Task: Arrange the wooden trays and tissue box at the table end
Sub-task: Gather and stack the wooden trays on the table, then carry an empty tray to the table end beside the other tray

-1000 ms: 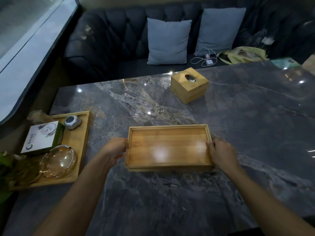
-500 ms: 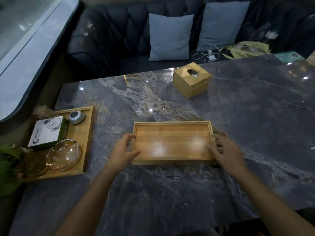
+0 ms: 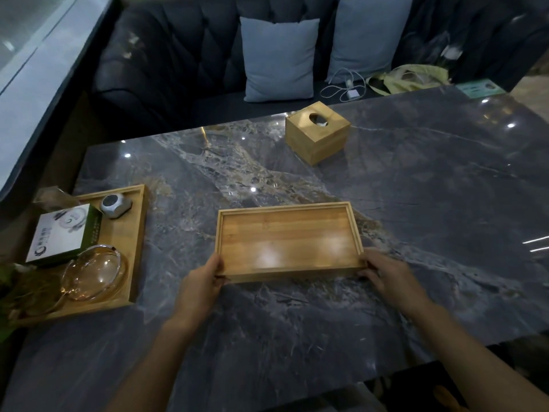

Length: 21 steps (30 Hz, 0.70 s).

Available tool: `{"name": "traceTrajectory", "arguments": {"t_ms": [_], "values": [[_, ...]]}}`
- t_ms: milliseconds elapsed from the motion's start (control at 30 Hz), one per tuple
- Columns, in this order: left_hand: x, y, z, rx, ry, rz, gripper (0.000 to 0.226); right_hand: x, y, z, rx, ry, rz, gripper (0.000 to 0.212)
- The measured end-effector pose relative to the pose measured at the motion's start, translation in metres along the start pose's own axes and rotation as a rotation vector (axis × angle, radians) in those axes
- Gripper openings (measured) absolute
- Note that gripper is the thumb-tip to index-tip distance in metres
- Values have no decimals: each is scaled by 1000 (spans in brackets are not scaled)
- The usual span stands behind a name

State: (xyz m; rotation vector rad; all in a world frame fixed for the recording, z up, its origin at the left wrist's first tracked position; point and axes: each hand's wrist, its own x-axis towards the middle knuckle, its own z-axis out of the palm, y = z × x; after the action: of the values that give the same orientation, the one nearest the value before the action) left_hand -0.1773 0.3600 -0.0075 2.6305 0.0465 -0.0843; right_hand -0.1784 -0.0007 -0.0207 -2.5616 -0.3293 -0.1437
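An empty wooden tray [image 3: 285, 236] lies in the middle of the dark marble table [image 3: 416, 203]. My left hand [image 3: 202, 281] grips its near left corner and my right hand [image 3: 386, 275] grips its near right corner. A second wooden tray [image 3: 135, 233] sits at the left end of the table, holding a white and green box [image 3: 62, 230], a small grey device [image 3: 114, 205] and a glass bowl [image 3: 95, 272]. A wooden tissue box [image 3: 318, 132] stands near the far edge, apart from both trays.
A dark tufted sofa [image 3: 178, 60] with two grey cushions [image 3: 279, 58] runs along the far side. A white cable [image 3: 344, 87] and a yellow bag [image 3: 410, 78] lie on its seat. Green leaves [image 3: 9, 278] show at the left edge. A green card [image 3: 478, 87] lies at the far right corner.
My hands let go of the tray's short ends, opened, and now hold its two near corners. The view has shifted, and the tray sits a little farther from me.
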Motion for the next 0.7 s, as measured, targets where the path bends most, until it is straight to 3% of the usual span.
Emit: {"name": "traceTrajectory", "arguments": {"t_ms": [267,433,700], "values": [[-2,0,-1,-8,-14,37,20,1,2,-1,-16,-58,48,30],[-1,-1,3,17,-64,23,35,7,-4,1,14,-241,221,35],[-1,-1,4,33,-71,29,37,10,-9,-2,-14,-287,215,40]]}}
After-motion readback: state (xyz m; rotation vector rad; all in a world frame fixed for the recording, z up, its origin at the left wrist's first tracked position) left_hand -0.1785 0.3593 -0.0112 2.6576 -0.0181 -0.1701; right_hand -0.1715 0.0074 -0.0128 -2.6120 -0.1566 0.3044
